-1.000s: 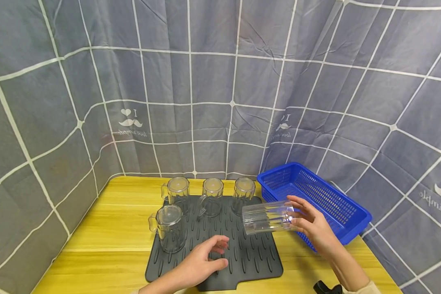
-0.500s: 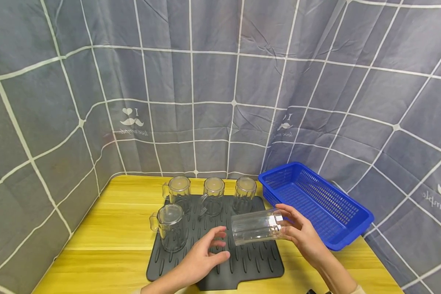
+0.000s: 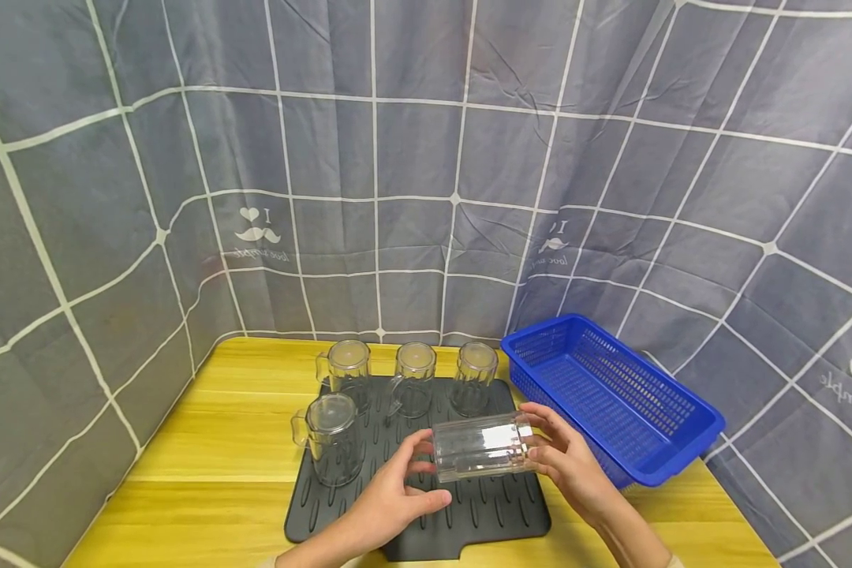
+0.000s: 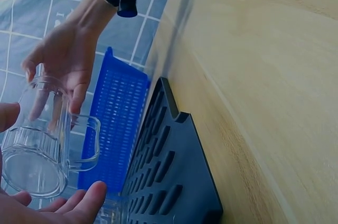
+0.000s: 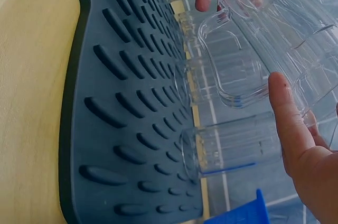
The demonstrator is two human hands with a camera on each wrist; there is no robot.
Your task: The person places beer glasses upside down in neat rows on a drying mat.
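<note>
A clear glass mug (image 3: 479, 447) lies sideways in the air above the dark grey drying mat (image 3: 497, 521). My right hand (image 3: 571, 465) holds it by its right end, fingers and thumb on opposite sides. The mug's handle shows in both wrist views. At the mug's left end, my left hand (image 3: 390, 501) is spread with thumb and fingers apart. In the left wrist view, the left fingertips (image 4: 95, 195) lie close around that end; whether they touch is hard to tell. Several other glass mugs (image 3: 332, 442) stand upside down on the mat, toward its back and left.
A blue plastic basket (image 3: 582, 383) sits at the right, close to the mat's back right corner. The yellow wooden table (image 3: 206, 442) is bordered at its back and sides by a grey checked curtain (image 3: 326, 158).
My right hand has brought the mug left and slightly down, away from the basket's side to my left hand. The left hand has shifted only a little. The standing mugs remain in place.
</note>
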